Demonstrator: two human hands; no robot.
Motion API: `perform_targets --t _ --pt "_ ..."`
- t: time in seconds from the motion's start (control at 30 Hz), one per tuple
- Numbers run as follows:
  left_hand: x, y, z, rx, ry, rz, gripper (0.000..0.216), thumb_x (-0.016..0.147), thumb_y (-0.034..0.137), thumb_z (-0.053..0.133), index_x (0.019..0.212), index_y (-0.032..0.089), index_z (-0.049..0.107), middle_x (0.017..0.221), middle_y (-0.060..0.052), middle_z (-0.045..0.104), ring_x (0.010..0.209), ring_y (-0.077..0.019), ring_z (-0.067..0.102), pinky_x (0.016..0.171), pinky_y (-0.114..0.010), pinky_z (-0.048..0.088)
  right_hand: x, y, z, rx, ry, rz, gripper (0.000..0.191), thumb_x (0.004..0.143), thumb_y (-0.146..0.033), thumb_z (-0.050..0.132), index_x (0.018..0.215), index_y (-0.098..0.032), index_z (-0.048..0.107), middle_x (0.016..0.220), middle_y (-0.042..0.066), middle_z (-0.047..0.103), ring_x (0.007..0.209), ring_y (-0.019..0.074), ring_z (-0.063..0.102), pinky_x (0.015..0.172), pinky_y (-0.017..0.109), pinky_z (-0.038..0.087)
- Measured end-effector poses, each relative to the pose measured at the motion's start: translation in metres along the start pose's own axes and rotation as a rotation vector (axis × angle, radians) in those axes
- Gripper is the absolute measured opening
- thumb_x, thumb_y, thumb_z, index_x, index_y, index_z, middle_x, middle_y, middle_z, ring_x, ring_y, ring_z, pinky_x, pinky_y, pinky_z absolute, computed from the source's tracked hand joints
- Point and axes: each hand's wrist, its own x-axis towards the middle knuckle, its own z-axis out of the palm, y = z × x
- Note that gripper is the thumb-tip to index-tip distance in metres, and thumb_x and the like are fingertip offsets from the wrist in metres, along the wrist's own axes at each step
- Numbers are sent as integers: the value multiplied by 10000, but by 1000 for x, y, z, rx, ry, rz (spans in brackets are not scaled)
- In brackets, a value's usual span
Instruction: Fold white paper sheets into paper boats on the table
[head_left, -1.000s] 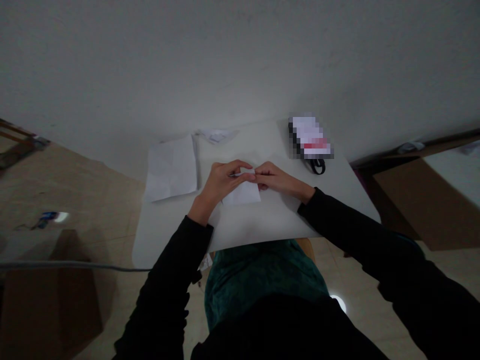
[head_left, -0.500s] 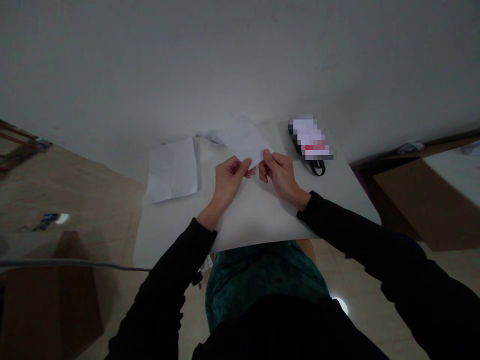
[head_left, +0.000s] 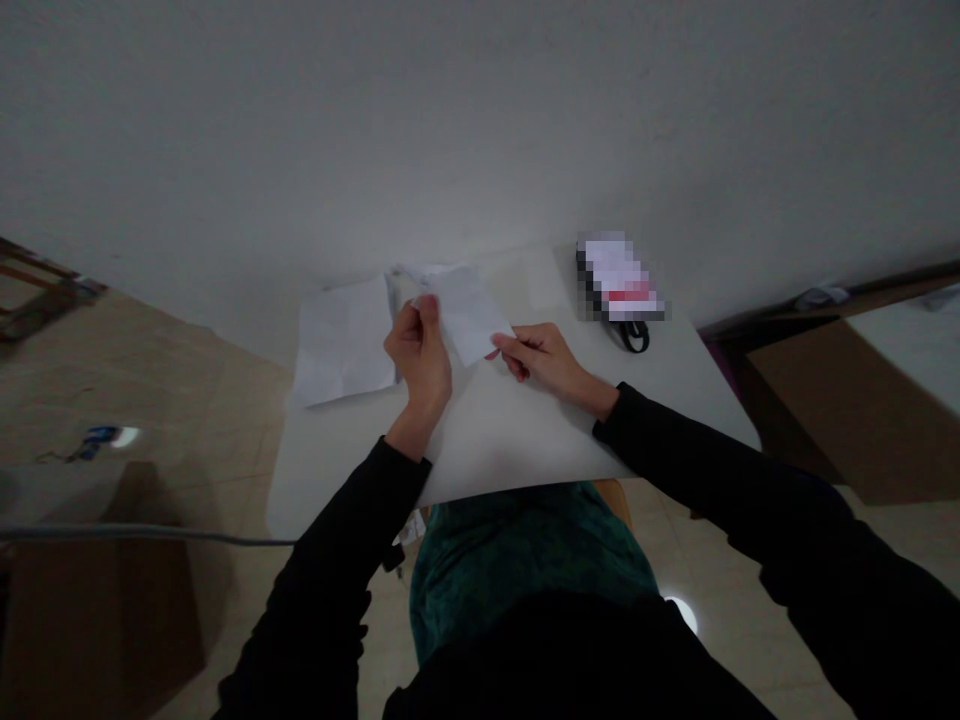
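A folded white paper is held just above the white table. My left hand pinches the paper's upper left corner, fingers closed. My right hand pinches its lower right corner between thumb and forefinger. The paper is tilted between the two hands.
A creased white sheet lies flat at the table's left side. A crumpled bit of paper sits at the back edge. A blurred-out object with a black strap lies at the back right. A white wall stands behind; brown boxes flank the table.
The paper was lifted off the table and then turned. My left hand has moved up and left to its top corner; my right hand has dropped to its lower corner.
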Motion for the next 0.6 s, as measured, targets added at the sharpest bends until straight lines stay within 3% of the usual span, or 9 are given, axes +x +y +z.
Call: perform_targets --t 0.2,0.27,0.4,0.5,0.6 --pt "1 -2 -2 95 114 79 627 941 685 552 578 196 399 574 51 303 553 -96 302 511 -256 272 -4 1 7 32 -152 0 552 898 -671 621 761 -151 743 459 -69 493 430 62 427 482 241 338" --pt "1 -3 -2 111 110 84 593 957 673 534 608 196 490 577 46 384 563 -100 361 527 -254 309 -5 1 7 19 -207 12 506 908 -618 638 800 -139 762 462 -72 498 427 59 438 482 236 335" --pt "3 -4 -3 109 15 89 501 983 644 512 828 206 698 748 -1 642 715 -130 575 661 -260 447 -7 0 7 24 -288 50 423 906 -523 665 789 -130 771 466 -63 535 425 56 457 482 230 335" --pt "5 -7 -5 102 -65 16 511 979 661 509 870 207 714 780 -16 655 728 -137 602 669 -270 462 -7 -1 8 72 -278 93 394 884 -496 690 741 -137 765 452 -61 537 416 59 461 477 236 330" --pt "5 -13 -7 22 -145 -111 525 954 715 500 1129 248 665 785 -2 613 678 -128 590 618 -263 455 -8 -4 9 161 -156 129 399 860 -509 706 712 -143 763 433 -56 533 402 65 452 470 249 327"
